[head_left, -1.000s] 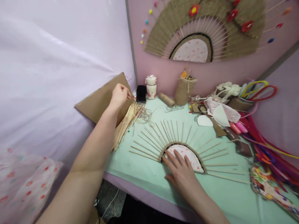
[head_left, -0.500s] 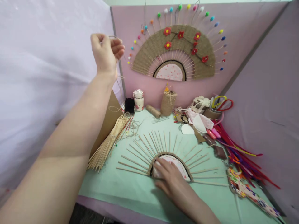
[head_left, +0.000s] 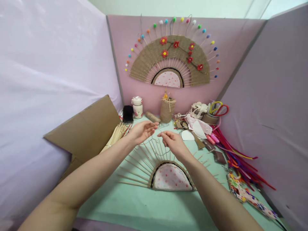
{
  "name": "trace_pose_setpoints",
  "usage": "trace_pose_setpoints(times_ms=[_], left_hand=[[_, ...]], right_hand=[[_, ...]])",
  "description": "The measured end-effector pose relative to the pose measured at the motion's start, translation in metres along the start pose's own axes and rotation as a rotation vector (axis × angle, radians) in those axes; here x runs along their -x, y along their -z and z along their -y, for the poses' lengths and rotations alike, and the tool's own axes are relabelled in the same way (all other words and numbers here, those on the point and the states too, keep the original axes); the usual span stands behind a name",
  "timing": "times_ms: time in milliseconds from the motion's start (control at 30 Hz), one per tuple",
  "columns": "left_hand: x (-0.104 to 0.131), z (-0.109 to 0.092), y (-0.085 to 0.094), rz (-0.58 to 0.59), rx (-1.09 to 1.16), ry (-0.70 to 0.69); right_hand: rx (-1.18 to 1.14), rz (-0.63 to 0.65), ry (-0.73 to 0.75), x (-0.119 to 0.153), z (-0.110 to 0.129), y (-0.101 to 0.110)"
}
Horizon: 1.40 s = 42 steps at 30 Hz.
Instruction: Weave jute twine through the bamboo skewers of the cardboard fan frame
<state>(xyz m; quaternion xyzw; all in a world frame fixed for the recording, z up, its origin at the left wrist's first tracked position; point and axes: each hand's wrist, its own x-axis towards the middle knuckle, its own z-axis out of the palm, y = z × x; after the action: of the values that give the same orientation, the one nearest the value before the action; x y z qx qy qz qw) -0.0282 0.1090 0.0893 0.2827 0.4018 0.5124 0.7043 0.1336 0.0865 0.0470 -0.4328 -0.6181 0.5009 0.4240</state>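
We held both hands above the half-built fan (head_left: 168, 173) w/ its skewer ribs, flat on the green tabletop (head_left: 134, 205). Left hand (head_left: 141, 131) was palm-up, fingers loosely curled, tips pinching a thin twine strand (head_left: 157, 127). Right hand (head_left: 172, 142) sat just beside it, thumb & forefinger pinched on the same strand. Skewer bundle (head_left: 115, 136) lay to the left, by the cardboard (head_left: 86, 131).

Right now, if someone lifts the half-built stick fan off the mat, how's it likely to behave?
The half-built fan probably lifts light: thin sticks on a small card hub. The sticks splay free with nothing tying their tips, so they likely flex or snap. It lies flat, so it should slide, not roll.
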Motion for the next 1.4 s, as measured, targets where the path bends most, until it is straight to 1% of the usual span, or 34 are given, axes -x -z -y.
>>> trace_pose_setpoints(times_ms=[33, 100, 167, 200, 233, 267, 333, 367, 400, 433, 467, 500, 567, 600, 633, 667, 733, 767, 800, 867, 967, 1033, 1100, 1167, 1200, 1267, 1300, 1333, 1367, 1400], left_hand=[[-0.004, -0.007, 0.009, -0.012, 0.037, 0.033], [-0.015, -0.029, 0.023, -0.03, 0.08, 0.02], [-0.027, -0.062, 0.029, -0.063, 0.046, -0.05], [-0.032, -0.081, 0.029, -0.117, 0.012, -0.128], [-0.037, -0.101, 0.028, -0.167, -0.031, -0.234], [-0.041, -0.121, 0.024, -0.226, -0.069, -0.375], [-0.046, -0.156, 0.015, -0.317, -0.128, -0.728], [-0.048, -0.169, 0.01, -0.335, -0.179, -0.895], [-0.05, -0.177, 0.007, -0.342, -0.247, -1.004], [-0.052, -0.182, 0.006, -0.342, -0.315, -1.04], [-0.054, -0.181, 0.008, -0.329, -0.4, -1.011], [-0.056, -0.177, 0.012, -0.313, -0.502, -0.927], [-0.061, -0.161, 0.026, -0.267, -0.765, -0.671], [-0.063, -0.151, 0.036, -0.249, -0.915, -0.549], [-0.064, -0.14, 0.047, -0.194, -1.07, -0.435], [-0.066, -0.131, 0.057, -0.092, -1.207, -0.291], [-0.069, -0.115, 0.074, 0.117, -1.38, 0.0], [-0.071, -0.109, 0.08, 0.181, -1.442, 0.084], [-0.074, -0.104, 0.085, 0.211, -1.512, 0.119], [-0.081, -0.1, 0.089, 0.204, -1.633, 0.103], [-0.091, -0.102, 0.087, 0.159, -1.75, 0.014], [-0.096, -0.106, 0.085, 0.143, -1.816, -0.064], [-0.101, -0.108, 0.082, 0.122, -1.866, -0.151], [-0.105, -0.106, 0.077, 0.102, -1.914, -0.268], [-0.107, -0.104, 0.074, 0.104, -1.941, -0.357], [-0.112, -0.098, 0.065, 0.134, -1.988, -0.573], [-0.114, -0.095, 0.059, 0.151, -2.001, -0.674], [-0.115, -0.093, 0.053, 0.17, -2.006, -0.746], [-0.116, -0.091, 0.047, 0.189, -2.002, -0.772], [-0.115, -0.09, 0.042, 0.216, -1.992, -0.765]], right_hand=[[0.011, 0.026, -0.02, 0.006, -0.001, 0.001], [0.044, 0.125, -0.066, 0.014, -0.002, 0.006], [0.095, 0.202, -0.104, 0.013, 0.0, 0.015], [0.127, 0.208, -0.104, 0.008, 0.001, 0.021], [0.157, 0.191, -0.086, 0.001, 0.003, 0.027], [0.185, 0.154, -0.053, -0.009, 0.005, 0.034], [0.247, 0.044, 0.046, -0.034, 0.008, 0.047], [0.291, -0.013, 0.093, -0.049, 0.009, 0.054], [0.366, -0.05, 0.121, -0.063, 0.008, 0.06], [0.473, -0.062, 0.122, -0.077, 0.007, 0.065], [0.599, -0.046, 0.1, -0.09, 0.004, 0.07], [0.716, -0.016, 0.068, -0.103, 0.0, 0.073], [0.883, 0.044, 0.007, -0.126, -0.012, 0.078], [0.925, 0.058, -0.008, -0.136, -0.018, 0.078], [0.95, 0.062, -0.015, -0.146, -0.024, 0.077], [0.98, 0.063, -0.018, -0.156, -0.03, 0.073], [1.033, 0.063, -0.017, -0.175, -0.041, 0.062], [1.053, 0.061, -0.014, -0.184, -0.046, 0.054], [1.071, 0.056, -0.013, -0.192, -0.051, 0.045], [1.101, 0.036, -0.022, -0.206, -0.062, 0.024], [1.133, 0.002, -0.074, -0.217, -0.076, -0.004], [1.14, -0.018, -0.104, -0.219, -0.081, -0.015], [1.137, -0.034, -0.087, -0.217, -0.079, -0.016], [1.126, -0.041, -0.02, -0.211, -0.068, -0.008], [1.117, -0.039, 0.024, -0.207, -0.058, 0.0], [1.101, -0.018, 0.112, -0.197, -0.034, 0.02], [1.086, 0.011, 0.158, -0.192, -0.021, 0.032], [1.057, 0.057, 0.209, -0.186, -0.008, 0.043], [0.996, 0.12, 0.27, -0.18, 0.004, 0.054], [0.911, 0.178, 0.324, -0.175, 0.014, 0.063]])
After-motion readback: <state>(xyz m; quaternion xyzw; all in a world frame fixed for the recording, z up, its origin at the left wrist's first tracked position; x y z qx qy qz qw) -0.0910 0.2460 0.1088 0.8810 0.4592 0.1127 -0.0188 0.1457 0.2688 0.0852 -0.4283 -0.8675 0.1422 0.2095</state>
